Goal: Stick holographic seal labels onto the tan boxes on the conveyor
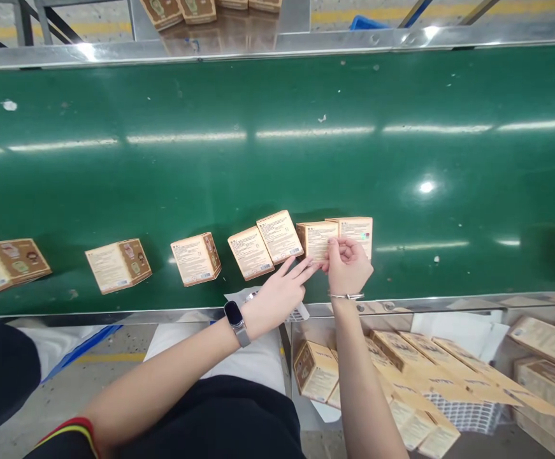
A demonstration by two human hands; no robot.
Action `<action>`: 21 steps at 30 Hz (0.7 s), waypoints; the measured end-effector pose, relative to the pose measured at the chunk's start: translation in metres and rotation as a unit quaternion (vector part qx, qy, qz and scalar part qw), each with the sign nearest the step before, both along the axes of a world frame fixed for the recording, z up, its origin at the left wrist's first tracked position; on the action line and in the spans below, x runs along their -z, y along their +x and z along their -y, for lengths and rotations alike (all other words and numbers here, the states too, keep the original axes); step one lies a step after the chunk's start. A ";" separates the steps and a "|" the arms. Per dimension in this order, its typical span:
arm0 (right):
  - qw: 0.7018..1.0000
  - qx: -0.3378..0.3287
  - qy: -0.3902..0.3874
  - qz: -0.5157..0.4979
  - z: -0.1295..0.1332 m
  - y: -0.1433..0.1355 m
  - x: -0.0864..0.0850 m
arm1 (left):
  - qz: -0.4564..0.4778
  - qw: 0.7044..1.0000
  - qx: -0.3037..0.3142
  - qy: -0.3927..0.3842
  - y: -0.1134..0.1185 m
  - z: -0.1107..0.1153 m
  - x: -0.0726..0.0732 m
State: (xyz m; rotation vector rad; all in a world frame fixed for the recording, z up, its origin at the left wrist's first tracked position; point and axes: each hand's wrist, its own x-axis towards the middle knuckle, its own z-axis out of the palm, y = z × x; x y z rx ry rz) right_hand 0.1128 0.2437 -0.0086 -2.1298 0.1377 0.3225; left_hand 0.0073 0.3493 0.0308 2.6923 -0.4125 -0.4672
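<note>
Two small tan-and-brown cartons stand side by side on the green belt: a nearer carton (316, 237) and a right-hand carton (356, 226) with a small shiny sticker on its top. My right hand (351, 264) is over them, thumb and fingers pinched together against the nearer carton's face; whatever they pinch is hidden. From the left, my left hand (280, 293) reaches in, two fingers extended to that carton's lower edge. Beneath its palm a sheet of stickers (299, 313) sticks out, apparently gripped by the curled fingers. Just left, two more cartons (280, 236) touch each other.
Further cartons (194, 259) sit spaced along the belt (277, 172) to the left, and one at the right edge. Below the metal rail, a lower surface holds many cartons (318, 370) and a sticker sheet (468, 411). More cartons (198, 9) lie beyond the far rail.
</note>
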 end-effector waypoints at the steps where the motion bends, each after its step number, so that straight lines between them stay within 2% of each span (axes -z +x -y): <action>1: 0.999 0.000 -0.045 0.022 0.000 0.001 0.000 | -0.002 1.000 -0.001 -0.003 0.002 0.002 0.001; 3: 0.991 0.009 -0.117 0.065 0.001 0.004 0.002 | -0.008 1.000 -0.004 -0.011 0.007 0.006 0.004; 5: 0.984 0.038 -0.146 0.093 0.006 0.009 0.004 | -0.021 0.999 -0.010 -0.023 0.013 0.008 0.006; 7: 0.982 0.061 -0.142 0.112 0.014 0.016 0.003 | -0.034 0.998 -0.019 -0.049 0.018 0.008 0.005; 9: 0.986 0.036 -0.113 0.120 0.026 0.022 -0.004 | -0.042 0.993 -0.043 -0.098 0.019 0.006 -0.001; 10: 0.990 -0.008 -0.084 0.114 0.033 0.024 -0.010 | -0.051 0.988 -0.070 -0.130 0.018 0.005 -0.005; 12: 0.984 -0.158 -0.005 0.082 0.046 0.026 -0.025 | -0.096 0.962 -0.155 -0.201 0.012 0.003 -0.018; 14: 0.938 -0.338 0.065 0.044 0.057 0.024 -0.043 | -0.148 0.917 -0.253 -0.270 0.003 0.001 -0.034; 16: 0.877 -0.471 0.096 0.022 0.063 0.020 -0.059 | -0.176 0.869 -0.332 -0.322 -0.005 0.001 -0.050; 18: 0.843 -0.529 0.098 0.030 0.064 0.015 -0.071 | -0.181 0.835 -0.377 -0.358 -0.011 0.001 -0.064; 21: 0.828 -0.545 0.104 0.079 0.061 0.010 -0.083 | -0.190 0.808 -0.399 -0.390 -0.017 -0.002 -0.077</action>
